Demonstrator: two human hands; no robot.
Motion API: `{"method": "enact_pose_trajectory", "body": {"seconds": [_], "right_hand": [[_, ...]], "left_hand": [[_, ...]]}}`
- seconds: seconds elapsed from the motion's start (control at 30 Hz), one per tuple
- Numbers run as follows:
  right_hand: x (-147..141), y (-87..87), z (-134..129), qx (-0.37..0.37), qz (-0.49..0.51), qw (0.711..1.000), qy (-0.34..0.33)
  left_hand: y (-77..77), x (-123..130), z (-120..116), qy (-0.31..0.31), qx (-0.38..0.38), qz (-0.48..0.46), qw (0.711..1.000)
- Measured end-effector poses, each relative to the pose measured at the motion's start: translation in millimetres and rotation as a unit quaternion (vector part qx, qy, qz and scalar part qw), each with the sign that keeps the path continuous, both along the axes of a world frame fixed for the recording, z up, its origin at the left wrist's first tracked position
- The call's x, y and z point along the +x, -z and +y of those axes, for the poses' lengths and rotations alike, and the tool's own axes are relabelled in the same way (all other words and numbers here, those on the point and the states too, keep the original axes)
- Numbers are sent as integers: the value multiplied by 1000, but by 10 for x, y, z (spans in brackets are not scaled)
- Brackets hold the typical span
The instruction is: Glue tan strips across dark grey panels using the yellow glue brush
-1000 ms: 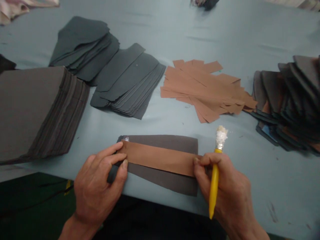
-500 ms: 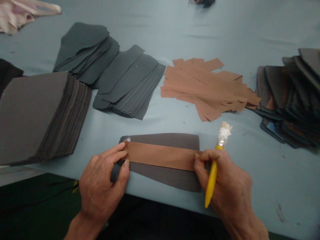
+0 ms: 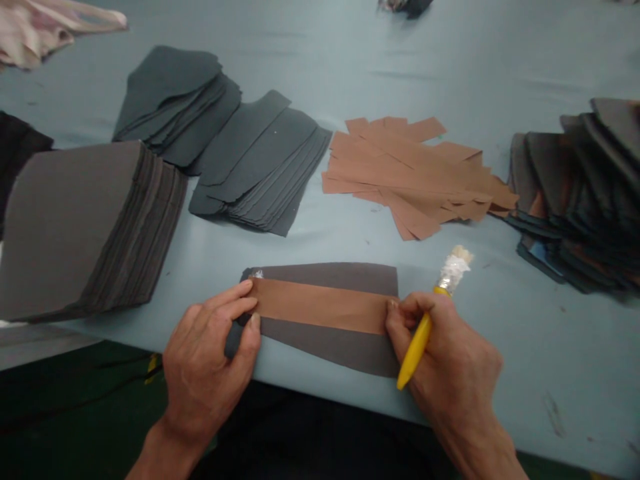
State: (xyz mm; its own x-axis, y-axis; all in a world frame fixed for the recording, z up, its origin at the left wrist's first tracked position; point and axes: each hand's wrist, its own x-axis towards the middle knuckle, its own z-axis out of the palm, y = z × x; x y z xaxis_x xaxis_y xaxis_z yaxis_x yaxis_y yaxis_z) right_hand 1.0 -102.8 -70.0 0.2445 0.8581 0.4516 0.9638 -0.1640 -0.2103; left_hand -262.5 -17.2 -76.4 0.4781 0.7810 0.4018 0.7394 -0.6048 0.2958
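Note:
A brown strip [image 3: 320,307] lies lengthwise over a dark grey piece [image 3: 345,350] close to the table's front edge. The fingertips of my left hand [image 3: 213,353] pinch the strip's left end, beside a small whitish smear on the dark piece. At the right end, the thumb and forefinger of my right hand [image 3: 445,360] grip the strip. That same hand also holds a yellow-handled brush [image 3: 417,350], its pale bristles pointing up and away.
Beyond the strip lie loose brown strips [image 3: 410,173] and fanned dark green pieces [image 3: 265,167]. A thick grey stack [image 3: 75,227] stands at left, a pile of dark pieces [image 3: 575,193] at right. Pinkish cloth [image 3: 35,33] is at the top left.
The brush has tilted, its handle end moving left and up and its bristles slightly right. Both hands keep hold of the strip, which sits slightly higher in the view.

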Motion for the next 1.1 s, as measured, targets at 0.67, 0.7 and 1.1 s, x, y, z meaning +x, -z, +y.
{"method": "enact_pose_trajectory", "body": {"seconds": [0.67, 0.7, 1.1], "right_hand": [[-229, -70, -92, 9, -3, 988, -155], [-206, -51, -121, 7, -21, 988, -151], [-85, 6, -226, 23, -37, 982, -181]], "left_hand": [[26, 13, -39, -19, -13, -23, 999], [27, 15, -43, -22, -16, -24, 999], [13, -1, -50, -20, -8, -18, 1000]]}}
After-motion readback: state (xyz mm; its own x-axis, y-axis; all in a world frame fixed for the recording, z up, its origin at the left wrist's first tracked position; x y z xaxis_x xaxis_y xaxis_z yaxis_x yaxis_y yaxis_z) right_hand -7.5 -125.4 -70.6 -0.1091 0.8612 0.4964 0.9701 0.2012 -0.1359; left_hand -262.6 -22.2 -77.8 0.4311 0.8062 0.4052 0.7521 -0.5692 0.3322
